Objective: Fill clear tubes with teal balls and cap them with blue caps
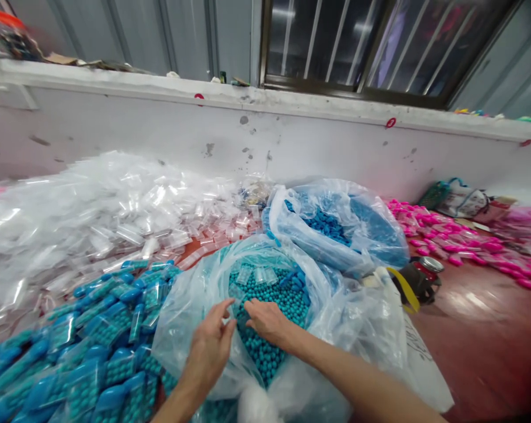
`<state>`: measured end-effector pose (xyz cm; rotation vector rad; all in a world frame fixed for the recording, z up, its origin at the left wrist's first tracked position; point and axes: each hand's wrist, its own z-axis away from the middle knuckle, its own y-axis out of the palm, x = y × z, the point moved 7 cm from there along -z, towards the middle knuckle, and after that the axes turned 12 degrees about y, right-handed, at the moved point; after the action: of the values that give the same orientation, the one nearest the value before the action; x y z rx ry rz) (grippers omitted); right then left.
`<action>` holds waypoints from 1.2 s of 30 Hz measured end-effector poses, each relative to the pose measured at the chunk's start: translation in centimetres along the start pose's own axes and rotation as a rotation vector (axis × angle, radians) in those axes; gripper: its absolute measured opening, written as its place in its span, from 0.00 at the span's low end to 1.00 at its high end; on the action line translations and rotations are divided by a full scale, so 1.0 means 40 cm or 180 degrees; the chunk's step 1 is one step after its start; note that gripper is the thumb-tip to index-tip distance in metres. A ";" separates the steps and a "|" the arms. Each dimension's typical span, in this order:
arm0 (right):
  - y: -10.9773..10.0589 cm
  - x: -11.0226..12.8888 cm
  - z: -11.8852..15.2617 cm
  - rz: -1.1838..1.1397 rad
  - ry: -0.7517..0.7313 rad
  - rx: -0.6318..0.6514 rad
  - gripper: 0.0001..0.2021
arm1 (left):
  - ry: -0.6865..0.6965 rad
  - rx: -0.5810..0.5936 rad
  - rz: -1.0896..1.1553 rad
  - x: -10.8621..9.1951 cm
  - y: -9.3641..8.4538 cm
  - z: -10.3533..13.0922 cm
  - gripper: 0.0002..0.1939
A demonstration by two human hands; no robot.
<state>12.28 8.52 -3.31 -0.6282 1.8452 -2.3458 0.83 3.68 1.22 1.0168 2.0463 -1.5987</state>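
Both hands are over a clear plastic bag (188, 311) full of small teal beads (265, 352). My left hand (210, 343) is at the bag's left side, its fingers curled and the thumb facing right. Close beside it, my right hand (267, 320) hovers above the beads with bent fingers pointing left. A faint see-through shape shows between the fingertips, too unclear to name. On the beads beyond my hands lie a few small clear plastic containers (260, 275) and several blue caps (295, 281).
Filled bead containers with blue caps (109, 323) are heaped at left, below a large pile of clear containers (93, 217). Behind stands another bag (380, 235) with blue caps (327, 226). Pink-capped pieces (459, 241) and a dark jar with a silver lid (428, 267) are at right.
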 end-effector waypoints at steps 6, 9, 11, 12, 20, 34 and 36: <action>-0.004 -0.137 0.020 -0.0118 0.0398 0.0092 0.06 | -0.0162 0.1146 -0.0758 -0.005 0.170 -0.049 0.23; -0.008 -0.193 0.021 -0.0076 0.0651 0.0053 0.09 | -0.0241 0.1664 -0.0968 0.014 0.218 -0.073 0.16; -0.015 -0.226 0.013 -0.0027 0.0879 -0.0101 0.12 | -0.0245 0.1715 -0.0982 0.017 0.234 -0.087 0.13; -0.018 -0.240 0.007 -0.0004 0.0982 -0.0177 0.13 | -0.0237 0.1712 -0.0980 0.016 0.240 -0.092 0.13; -0.001 -0.282 -0.020 -0.0107 0.1310 -0.0310 0.13 | -0.0322 0.1808 -0.0837 0.011 0.287 -0.080 0.13; -0.065 -0.208 -0.019 -0.0207 0.0737 -0.0391 0.14 | -0.1524 0.1770 0.1614 0.056 0.382 -0.084 0.09; -0.099 -0.229 -0.032 -0.0046 0.0856 -0.0549 0.17 | -0.1664 0.1710 0.1980 0.057 0.380 -0.078 0.09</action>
<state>20.87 13.65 -2.20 -0.3546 2.1789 -2.3981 10.66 8.93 -9.83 1.0983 0.8586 -1.8182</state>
